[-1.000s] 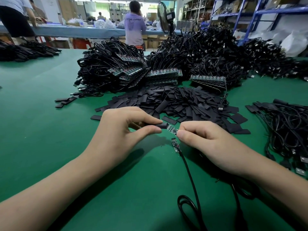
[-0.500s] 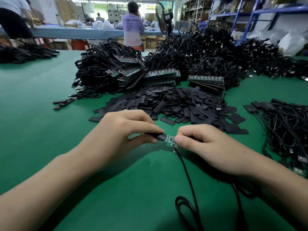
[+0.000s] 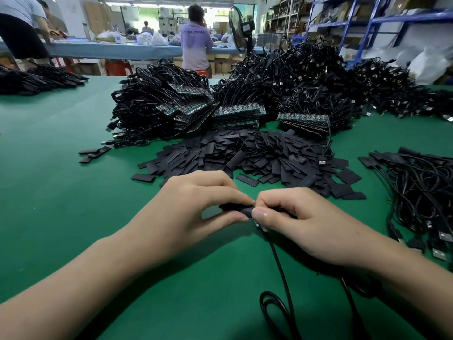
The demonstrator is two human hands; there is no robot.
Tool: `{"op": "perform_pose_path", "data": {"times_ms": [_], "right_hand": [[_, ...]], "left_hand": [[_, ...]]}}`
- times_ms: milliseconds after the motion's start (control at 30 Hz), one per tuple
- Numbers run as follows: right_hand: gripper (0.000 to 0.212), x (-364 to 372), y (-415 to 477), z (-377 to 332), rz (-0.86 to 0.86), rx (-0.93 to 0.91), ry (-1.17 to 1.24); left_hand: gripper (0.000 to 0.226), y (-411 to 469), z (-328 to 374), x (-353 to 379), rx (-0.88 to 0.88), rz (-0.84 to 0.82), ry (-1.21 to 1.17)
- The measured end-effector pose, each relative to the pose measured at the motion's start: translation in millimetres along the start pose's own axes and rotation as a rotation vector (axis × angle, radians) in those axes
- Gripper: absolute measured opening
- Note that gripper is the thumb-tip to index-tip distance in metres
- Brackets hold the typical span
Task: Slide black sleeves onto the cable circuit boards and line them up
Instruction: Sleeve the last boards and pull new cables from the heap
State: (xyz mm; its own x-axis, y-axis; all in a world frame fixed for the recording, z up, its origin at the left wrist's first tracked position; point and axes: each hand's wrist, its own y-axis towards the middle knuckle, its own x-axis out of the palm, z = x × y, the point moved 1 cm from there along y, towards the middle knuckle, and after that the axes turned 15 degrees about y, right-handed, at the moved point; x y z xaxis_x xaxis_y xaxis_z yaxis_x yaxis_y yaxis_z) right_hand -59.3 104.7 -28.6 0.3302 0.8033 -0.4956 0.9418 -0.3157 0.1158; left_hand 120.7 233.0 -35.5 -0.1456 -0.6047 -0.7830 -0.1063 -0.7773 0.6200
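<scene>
Item: one black sleeve [image 3: 239, 207], held level just above the green counter [image 3: 61, 192], front centre, between two bare hands. Left hand [image 3: 196, 212]: fingers [image 3: 232, 192] curled, forefinger and thumb pinching the sleeve's left part. Right hand [image 3: 306, 224]: fingers curled, thumb tip pressed on the sleeve's right end and pinching it; how far the sleeve ran under that hand could not be told. Circuit board [image 3: 257, 223]: only a sliver showed, just below the right thumb, the rest hidden by sleeve and hand. Cable [image 3: 278, 258]: black, running from the board toward the near edge and ending in a loop on the counter. Loose sleeves [image 3: 257, 155]: a broad flat heap lying just behind the hands, a few strays off to its left. Cable stacks [image 3: 186, 111]: large piles of coiled black cables with rows of bare green boards facing forward, standing behind the heap. Further cables [image 3: 421, 192]: a bundle at the right with plugs pointing toward the near edge, well apart from the hands. Background: a standing fan [image 3: 241, 28], blue shelving [image 3: 367, 20], and a person in a lilac shirt [image 3: 196, 42] at a far table.
</scene>
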Motion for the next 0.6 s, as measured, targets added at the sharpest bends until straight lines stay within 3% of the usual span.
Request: {"op": "perform_pose_path", "data": {"times_ms": [233, 600], "right_hand": [[0.006, -3.0, 1.4, 2.0, 0.216, -0.132, 0.045], [0.01, -5.2, -3.6, -3.9, 0.383, -0.475, -0.459]], "left_hand": [[0.019, 2.4, 3.3, -4.3, -0.103, 0.064, -0.034], [0.018, 2.7, 10.0, -6.6, -0.21, 0.093, -0.089]]}}
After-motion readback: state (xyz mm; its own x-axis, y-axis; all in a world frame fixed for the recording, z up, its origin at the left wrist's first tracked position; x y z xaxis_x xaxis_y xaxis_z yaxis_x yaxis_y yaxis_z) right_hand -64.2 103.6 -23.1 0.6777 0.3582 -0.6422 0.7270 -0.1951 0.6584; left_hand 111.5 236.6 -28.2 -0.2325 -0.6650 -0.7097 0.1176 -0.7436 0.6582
